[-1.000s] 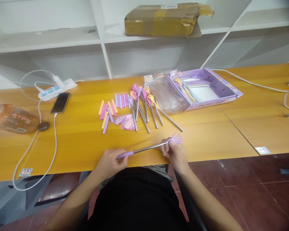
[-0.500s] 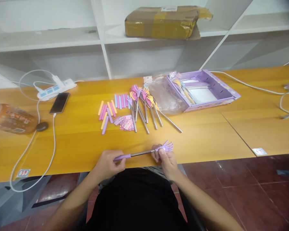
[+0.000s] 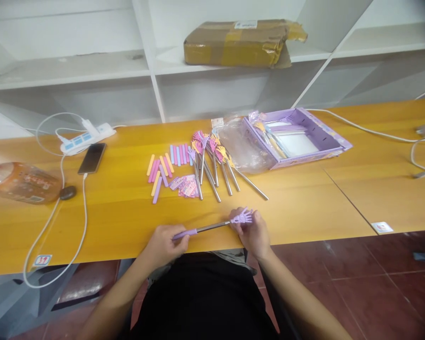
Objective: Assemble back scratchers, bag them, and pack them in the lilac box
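Note:
My left hand (image 3: pixel 165 244) is closed on the purple handle of a back scratcher (image 3: pixel 212 226) near the table's front edge. My right hand (image 3: pixel 255 233) is around its purple hand-shaped head, fingers behind and beside it. Beyond them lies a pile of metal rods (image 3: pixel 215 177) with pink, yellow and purple hand-shaped heads. Left of the pile are loose coloured sleeves (image 3: pixel 159 172) in pink, yellow and purple, a row of blue and pink ones (image 3: pixel 179 155), and small printed cards (image 3: pixel 188 187).
A purple box (image 3: pixel 327 134) with scratchers inside stands behind clear plastic bags (image 3: pixel 241 146). On the left are a power strip (image 3: pixel 87 140), phone (image 3: pixel 92 158), cables and an orange bottle (image 3: pixel 28 183). A taped carton (image 3: pixel 233 45) rests on the shelf (image 3: pixel 102 68).
The view has shifted slightly. My right thumb has moved from the front of the scratcher's head to its far right side; my left hand keeps its hold on the handle.

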Demonstrator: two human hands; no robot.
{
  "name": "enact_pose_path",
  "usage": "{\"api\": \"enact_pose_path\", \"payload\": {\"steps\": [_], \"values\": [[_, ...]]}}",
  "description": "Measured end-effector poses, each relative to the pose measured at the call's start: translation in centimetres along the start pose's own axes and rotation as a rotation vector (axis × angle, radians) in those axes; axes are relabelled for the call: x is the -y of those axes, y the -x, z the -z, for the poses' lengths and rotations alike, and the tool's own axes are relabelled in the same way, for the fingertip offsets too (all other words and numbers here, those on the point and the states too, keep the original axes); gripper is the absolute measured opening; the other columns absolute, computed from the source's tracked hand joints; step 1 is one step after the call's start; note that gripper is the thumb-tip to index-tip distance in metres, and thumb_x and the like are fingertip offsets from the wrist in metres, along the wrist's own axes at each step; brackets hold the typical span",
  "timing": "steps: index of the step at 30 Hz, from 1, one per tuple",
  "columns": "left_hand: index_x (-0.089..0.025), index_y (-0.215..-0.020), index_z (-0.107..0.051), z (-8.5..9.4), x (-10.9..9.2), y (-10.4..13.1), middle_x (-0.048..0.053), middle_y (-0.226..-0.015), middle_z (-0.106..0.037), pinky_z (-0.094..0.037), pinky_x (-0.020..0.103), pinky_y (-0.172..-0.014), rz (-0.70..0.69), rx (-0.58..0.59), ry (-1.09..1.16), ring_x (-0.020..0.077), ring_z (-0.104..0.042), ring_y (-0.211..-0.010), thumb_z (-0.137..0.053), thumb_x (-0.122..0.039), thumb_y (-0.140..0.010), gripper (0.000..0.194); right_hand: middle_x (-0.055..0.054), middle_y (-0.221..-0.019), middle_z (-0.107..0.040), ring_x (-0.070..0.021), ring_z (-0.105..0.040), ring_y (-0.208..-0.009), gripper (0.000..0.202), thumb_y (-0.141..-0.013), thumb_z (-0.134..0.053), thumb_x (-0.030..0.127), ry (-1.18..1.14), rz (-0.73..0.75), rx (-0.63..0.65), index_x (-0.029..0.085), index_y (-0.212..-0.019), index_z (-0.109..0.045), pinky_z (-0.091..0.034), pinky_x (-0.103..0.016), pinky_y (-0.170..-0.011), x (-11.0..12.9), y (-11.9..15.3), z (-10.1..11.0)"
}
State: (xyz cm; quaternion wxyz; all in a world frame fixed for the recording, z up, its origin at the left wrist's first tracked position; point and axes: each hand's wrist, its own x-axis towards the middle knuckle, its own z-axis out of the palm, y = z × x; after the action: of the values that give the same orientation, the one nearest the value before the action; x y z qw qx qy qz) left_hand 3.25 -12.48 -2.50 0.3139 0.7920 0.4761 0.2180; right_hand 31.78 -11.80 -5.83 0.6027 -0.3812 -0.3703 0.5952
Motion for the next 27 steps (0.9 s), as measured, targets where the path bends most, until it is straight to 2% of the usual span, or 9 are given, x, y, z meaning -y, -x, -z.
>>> {"api": "enact_pose_path", "payload": {"steps": [4,8,11,14,22,27], "values": [[-0.02,-0.076,-0.066,0.0,0.0,-0.1,-0.004,-0.062,-0.054,-0.034,0.028,-0.061,-0.008,0.02,-0.022,0.0115,-0.047,-0.056,-0.056,-0.031,-0.101,0.029,0.003,-0.064,-0.048,-0.0124,-0.032,-0.048,0.06,-0.101,-0.057,0.08,0.014,-0.022,-0.004,0.023,-0.087,-0.072,-0.029,-0.031,-0.051,0.1,-0.1,0.1],[-0.02,-0.084,-0.073,-0.3,0.1,0.1,-0.002,-0.065,-0.06,-0.036,0.028,-0.063,-0.01,0.026,-0.032,0.0127,-0.052,-0.06,-0.056,-0.032,-0.103,0.028,0.004,-0.076,-0.057,-0.0089,-0.035,-0.048,0.035,-0.103,-0.069,0.06,-0.058,-0.008,-0.064,0.026,-0.106,-0.071,-0.028,-0.028,-0.051,0.2,-0.2,0.6],[-0.02,-0.086,-0.074,-0.5,0.1,0.3,-0.002,-0.067,-0.061,-0.035,0.028,-0.064,-0.016,0.019,-0.046,0.013,-0.053,-0.062,-0.057,-0.03,-0.102,0.026,0.003,-0.081,-0.059,-0.0082,-0.038,-0.05,0.028,-0.104,-0.07,0.053,-0.02,0.012,-0.084,0.025,-0.105,-0.069,-0.032,-0.028,-0.052,0.0,-0.2,1.0],[-0.019,-0.081,-0.071,-0.4,0.0,0.3,-0.002,-0.066,-0.059,-0.035,0.028,-0.063,0.025,-0.004,0.002,0.0123,-0.051,-0.06,-0.056,-0.029,-0.101,0.027,0.003,-0.073,-0.055,-0.0112,-0.04,-0.052,0.034,-0.109,-0.061,0.055,0.07,0.046,-0.059,0.023,-0.098,-0.068,-0.033,-0.03,-0.054,-0.6,0.1,1.2],[-0.019,-0.093,-0.068,0.1,0.7,0.4,0.001,-0.077,-0.066,-0.044,0.026,-0.056,0.104,-0.306,0.377,0.0151,-0.059,-0.059,-0.052,-0.033,-0.098,0.022,0.001,-0.076,-0.06,-0.016,-0.05,-0.062,0.04,-0.112,-0.055,0.061,0.354,0.056,0.007,0.024,-0.101,-0.064,-0.042,-0.031,-0.062,-0.4,1.3,-0.4],[-0.019,-0.087,-0.067,-0.1,1.1,0.8,0.001,-0.074,-0.063,-0.048,0.027,-0.059,0.06,-0.438,0.422,0.0177,-0.062,-0.066,-0.054,-0.032,-0.097,0.021,0.0,-0.08,-0.06,-0.0181,-0.053,-0.068,0.041,-0.115,-0.049,0.06,0.527,0.072,0.091,0.025,-0.097,-0.058,-0.045,-0.032,-0.064,-0.9,2.3,-1.6]]}}
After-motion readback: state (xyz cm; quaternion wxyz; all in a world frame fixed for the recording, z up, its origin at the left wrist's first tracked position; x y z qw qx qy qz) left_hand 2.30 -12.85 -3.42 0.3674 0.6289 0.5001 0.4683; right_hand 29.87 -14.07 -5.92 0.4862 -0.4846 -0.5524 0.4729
